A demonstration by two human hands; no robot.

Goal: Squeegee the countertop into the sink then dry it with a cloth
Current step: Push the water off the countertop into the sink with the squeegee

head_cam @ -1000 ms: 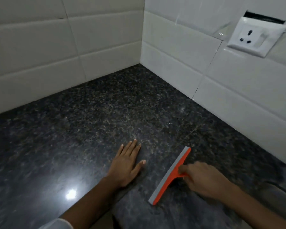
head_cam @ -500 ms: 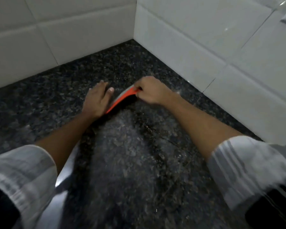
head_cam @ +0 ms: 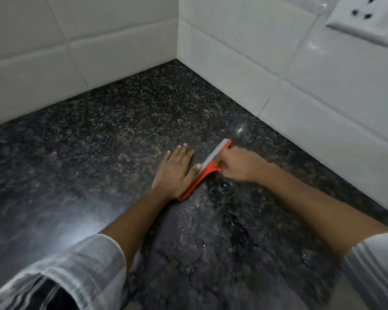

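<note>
A dark speckled granite countertop [head_cam: 112, 153] runs into a corner of white wall tiles [head_cam: 244, 52], with a white socket plate [head_cam: 365, 19] high on the right wall. The left hand [head_cam: 175, 173] lies flat, palm down, well out from the back corner, its thumb side touching the orange squeegee [head_cam: 207, 168]. The right hand [head_cam: 240, 166] is closed around the squeegee's handle; the grey blade seems to meet the stone, though blur hides the contact. Wet streaks glisten nearer the front edge.
</note>
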